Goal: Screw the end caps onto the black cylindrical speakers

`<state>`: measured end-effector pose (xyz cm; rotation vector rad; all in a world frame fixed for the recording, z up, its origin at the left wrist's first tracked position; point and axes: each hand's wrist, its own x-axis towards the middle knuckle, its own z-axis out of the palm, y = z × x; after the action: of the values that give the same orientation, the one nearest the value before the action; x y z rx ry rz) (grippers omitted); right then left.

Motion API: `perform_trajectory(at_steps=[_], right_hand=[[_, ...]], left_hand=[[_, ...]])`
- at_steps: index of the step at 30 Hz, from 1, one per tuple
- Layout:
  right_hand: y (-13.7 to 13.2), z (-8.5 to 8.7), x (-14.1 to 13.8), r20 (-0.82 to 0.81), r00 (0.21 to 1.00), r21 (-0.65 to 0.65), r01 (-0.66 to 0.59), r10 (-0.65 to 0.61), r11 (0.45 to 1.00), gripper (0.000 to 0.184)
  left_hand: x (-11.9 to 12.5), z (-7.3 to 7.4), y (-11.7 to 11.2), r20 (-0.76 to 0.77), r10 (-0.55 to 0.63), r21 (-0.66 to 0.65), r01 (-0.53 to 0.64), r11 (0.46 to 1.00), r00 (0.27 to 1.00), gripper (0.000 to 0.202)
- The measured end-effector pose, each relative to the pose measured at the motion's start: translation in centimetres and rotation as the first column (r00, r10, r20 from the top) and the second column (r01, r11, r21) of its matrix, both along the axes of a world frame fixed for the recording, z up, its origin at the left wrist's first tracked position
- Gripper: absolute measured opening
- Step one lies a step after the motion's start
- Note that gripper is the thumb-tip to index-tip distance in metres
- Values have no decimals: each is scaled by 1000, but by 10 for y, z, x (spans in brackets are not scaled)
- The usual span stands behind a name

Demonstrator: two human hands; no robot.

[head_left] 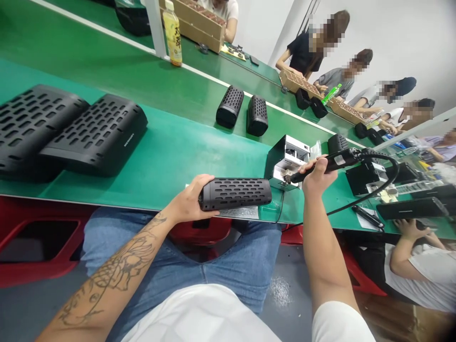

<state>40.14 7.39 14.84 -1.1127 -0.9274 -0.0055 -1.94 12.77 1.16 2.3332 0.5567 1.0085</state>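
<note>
My left hand (pixel 190 199) is closed round one end of a black perforated speaker shell (pixel 237 193), held level above the near edge of the green bench (pixel 171 156). My right hand (pixel 317 175) grips a black electric screwdriver (pixel 333 164) with a cable trailing to the right. The screwdriver's tip points left and down at the small white and black screw feeder box (pixel 287 161). The two hands are apart, with the feeder behind the gap between them.
Two large black perforated shells (pixel 96 135) lie at the left of the bench. Two smaller ones (pixel 244 111) stand on the belt farther back, near a yellow drink bottle (pixel 173 33). Several people work along the far and right side; another person's arm (pixel 409 247) rests at the right.
</note>
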Motion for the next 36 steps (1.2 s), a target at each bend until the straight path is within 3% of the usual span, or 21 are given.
perform_trajectory(at_steps=[4,7,11,14,16,21,30,36], right_hand=[[-25,19,-30,-46,997,-20,-69,68,997,57],[-44,40,-82,-118,958,83,-252,261,964,51],[-56,49,-167,-89,758,104,-638,646,763,54],[-48,42,-217,-49,638,93,-763,769,639,54],[-40,35,-235,-45,614,63,-786,788,615,55],[-29,27,-246,-95,607,5,-792,789,610,52],[-30,12,-244,-121,511,-73,-859,851,506,52],[-27,7,-240,-186,456,-78,-890,870,450,49]], left_hand=[[3,-3,-1,25,-11,-18,11,1000,1000,121],[5,-5,-2,47,-15,-33,17,999,999,118],[8,-6,-4,75,-20,-31,22,999,997,118],[8,-5,-6,65,-11,-67,15,998,998,116],[9,-4,-7,54,2,-91,3,996,999,116],[12,-2,-8,63,-7,-115,15,993,998,114],[16,-7,-5,104,-19,-17,21,1000,994,109],[17,-2,-6,114,-33,-83,43,996,993,104]])
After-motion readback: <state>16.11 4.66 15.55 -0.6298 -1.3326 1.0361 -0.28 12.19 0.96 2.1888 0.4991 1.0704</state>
